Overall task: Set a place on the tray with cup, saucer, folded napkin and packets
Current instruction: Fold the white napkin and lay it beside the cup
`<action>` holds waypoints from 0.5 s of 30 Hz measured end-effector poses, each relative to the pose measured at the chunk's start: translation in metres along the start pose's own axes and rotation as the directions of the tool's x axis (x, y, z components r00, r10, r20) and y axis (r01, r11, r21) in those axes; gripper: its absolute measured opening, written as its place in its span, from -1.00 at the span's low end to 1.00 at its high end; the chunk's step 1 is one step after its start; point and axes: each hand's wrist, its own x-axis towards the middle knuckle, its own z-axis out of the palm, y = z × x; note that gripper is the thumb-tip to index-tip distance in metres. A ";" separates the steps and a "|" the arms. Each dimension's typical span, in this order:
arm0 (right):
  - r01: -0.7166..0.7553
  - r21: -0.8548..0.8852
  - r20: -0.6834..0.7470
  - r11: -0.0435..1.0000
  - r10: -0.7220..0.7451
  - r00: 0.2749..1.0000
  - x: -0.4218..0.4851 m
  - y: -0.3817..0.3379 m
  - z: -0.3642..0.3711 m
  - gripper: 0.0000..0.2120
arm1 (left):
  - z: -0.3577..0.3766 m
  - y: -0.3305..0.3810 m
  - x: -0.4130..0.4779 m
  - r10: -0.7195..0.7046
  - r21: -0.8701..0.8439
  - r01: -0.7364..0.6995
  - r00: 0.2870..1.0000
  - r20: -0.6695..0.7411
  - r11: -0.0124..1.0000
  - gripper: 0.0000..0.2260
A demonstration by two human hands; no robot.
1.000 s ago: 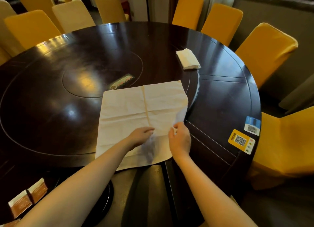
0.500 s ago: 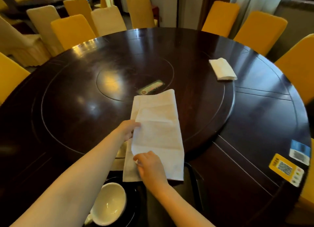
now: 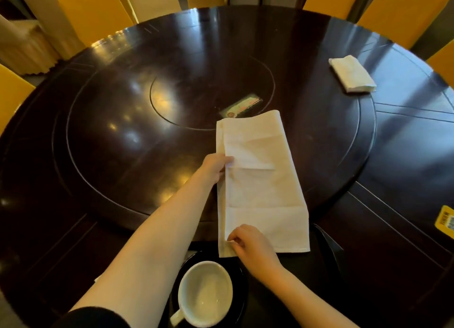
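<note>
A cream cloth napkin (image 3: 260,185), folded in half into a long strip, lies on the dark round table and overhangs its near edge. My left hand (image 3: 215,166) pinches the strip's left edge about midway up. My right hand (image 3: 248,245) pinches the near left corner. Below the napkin a white cup (image 3: 205,293) stands empty on a black saucer (image 3: 242,278), which sits on a dark tray (image 3: 326,244) at the table's near edge. No packets are in view.
The round dark table (image 3: 122,204) has an inset turntable with a small card (image 3: 242,106) near its middle. A second folded white napkin (image 3: 352,73) lies at the far right. A yellow QR sticker (image 3: 446,220) marks the right rim. Yellow and cream covered chairs ring the table.
The napkin went from spread open to folded in half lengthwise. My right hand carried the right half over to the left edge, and my view dropped to show the cup and saucer.
</note>
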 end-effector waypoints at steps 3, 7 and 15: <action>0.044 -0.026 0.021 0.999 -0.043 0.999 -0.001 -0.005 0.003 -0.83 | -0.003 0.007 0.008 0.054 -0.028 -0.055 0.998 -0.024 0.998 -0.75; 0.059 -0.004 0.042 0.998 -0.059 0.997 -0.005 -0.008 0.009 -0.84 | -0.019 0.002 0.010 0.044 -0.069 -0.045 0.999 -0.004 0.997 -0.78; 0.021 0.006 0.085 1.000 -0.022 0.996 -0.009 -0.002 0.017 -0.80 | -0.033 -0.009 0.016 0.074 -0.071 -0.073 0.997 0.015 0.995 -0.79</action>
